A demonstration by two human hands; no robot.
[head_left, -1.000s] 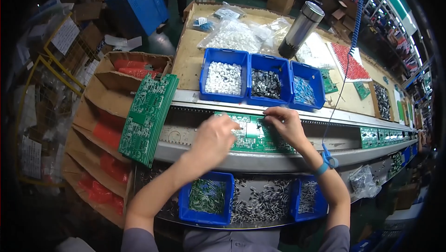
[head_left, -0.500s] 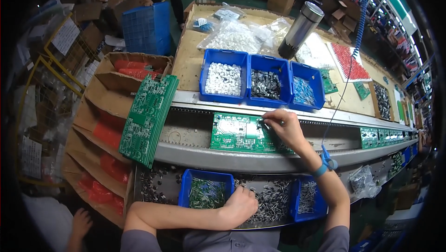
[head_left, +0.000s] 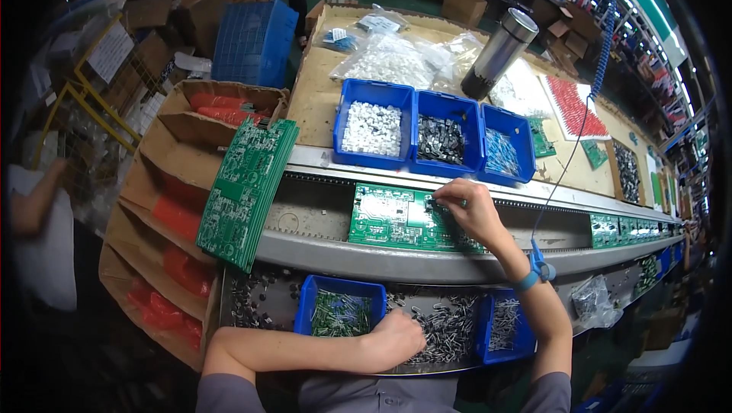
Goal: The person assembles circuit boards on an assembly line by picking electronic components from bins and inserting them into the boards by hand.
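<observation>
Pinching at the top edge of a green circuit board (head_left: 396, 219), the right hand (head_left: 467, 211) is seen with thumb and forefinger pressed together on a small dark part; exactly what is pinched is too small to tell. The board is flat, rectangular, matte green with white printed blocks, and lies on the grey metal conveyor track (head_left: 366, 257) between two rails. A blue wrist strap (head_left: 534, 270) is worn on the right wrist, with a thin coiled blue cord rising from it.

The left hand (head_left: 396, 337) is curled, fingers bunched and knuckles up, resting on a loose heap of small dark cylindrical parts (head_left: 446, 325) in the near tray; whether anything is gripped cannot be told. Just left of it a blue plastic bin (head_left: 339, 310) holds thin green leaded parts.

Three blue plastic bins are lined up beyond the track: white blocky parts (head_left: 371, 127), dark parts (head_left: 441, 139), bluish parts (head_left: 503, 150). A stack of green boards (head_left: 248, 188) is leaned on cardboard boxes (head_left: 164, 184) at left. A ribbed steel flask (head_left: 499, 51) is stood on the brown worktop among clear bags.
</observation>
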